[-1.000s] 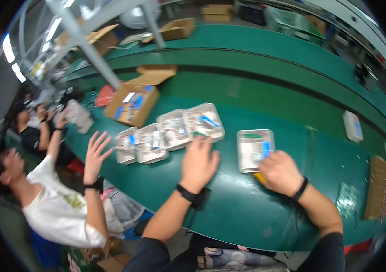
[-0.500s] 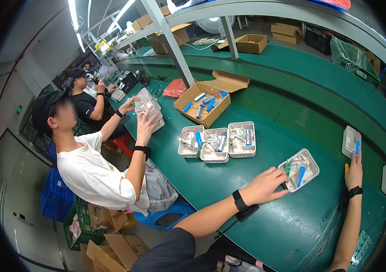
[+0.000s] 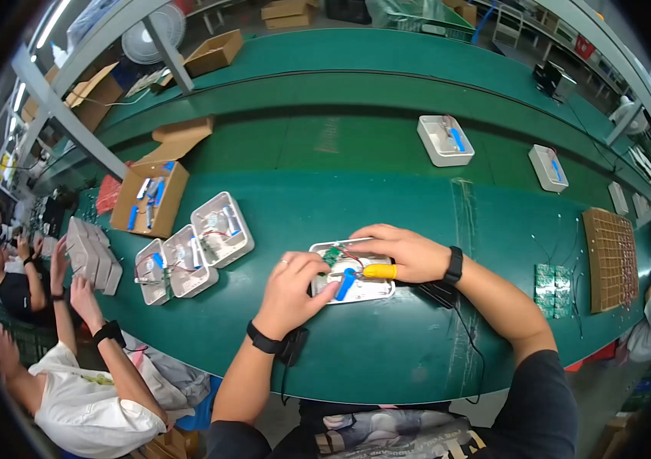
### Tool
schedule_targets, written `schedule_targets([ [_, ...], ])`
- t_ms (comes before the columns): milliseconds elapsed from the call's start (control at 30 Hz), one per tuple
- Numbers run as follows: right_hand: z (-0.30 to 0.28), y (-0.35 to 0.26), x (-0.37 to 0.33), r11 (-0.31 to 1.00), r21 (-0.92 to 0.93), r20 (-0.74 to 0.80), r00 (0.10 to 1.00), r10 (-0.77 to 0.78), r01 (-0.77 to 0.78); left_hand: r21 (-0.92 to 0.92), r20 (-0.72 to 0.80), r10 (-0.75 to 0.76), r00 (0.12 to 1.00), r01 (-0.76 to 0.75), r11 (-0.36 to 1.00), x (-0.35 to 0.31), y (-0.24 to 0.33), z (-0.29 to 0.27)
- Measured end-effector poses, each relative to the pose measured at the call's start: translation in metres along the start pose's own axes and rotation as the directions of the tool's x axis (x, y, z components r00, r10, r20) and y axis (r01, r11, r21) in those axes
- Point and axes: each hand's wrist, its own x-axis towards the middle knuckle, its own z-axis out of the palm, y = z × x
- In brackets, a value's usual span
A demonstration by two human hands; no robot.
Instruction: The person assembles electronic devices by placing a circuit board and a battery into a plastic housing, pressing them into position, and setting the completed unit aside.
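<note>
A white plastic case [image 3: 374,294] lies on the green table in front of me, between my hands. Inside it are a blue-wrapped battery [image 3: 347,285], a small green circuit board [image 3: 332,255] and thin red wires. My left hand [image 3: 290,292] is closed over the case's left end, its bent fingertips by the board and its thumb close to the battery. From the right, my right hand [image 3: 411,255] grips the far side, fingers along the rim. Its thumb, in a yellow finger cot [image 3: 380,271], reaches into the case. The exact fingertip contact inside is partly hidden.
Three similar cases [image 3: 222,228] stand left, near an open carton [image 3: 146,195] of batteries. A co-worker [image 3: 96,390] handles stacked cases [image 3: 90,256]. More cases [image 3: 445,140] sit on the far strip. Circuit boards [image 3: 553,291] and a brown divided tray [image 3: 610,260] lie right.
My view has swung right. My right hand has left a case on the far strip and joined my left at the wired case, which now sits in front of me.
</note>
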Motion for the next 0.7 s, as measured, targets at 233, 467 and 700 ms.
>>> schedule_targets([
  [233,0.012,0.012,-0.01,0.993,-0.04,-0.062,0.991,-0.117,0.115,0.096,-0.007,0.049,0.999,-0.049,0.994,0.002,0.002,0.009],
  [467,0.013,0.013,-0.007,1.0,0.01,-0.13,0.991,0.012,-0.011,0.106,-0.045,0.012,0.999,-0.007,0.994,-0.002,0.007,0.009],
  [700,0.028,-0.051,-0.001,0.846,-0.518,-0.219,0.936,-0.274,0.126,0.083,-0.107,-0.051,0.993,0.06,0.995,-0.003,0.007,0.009],
])
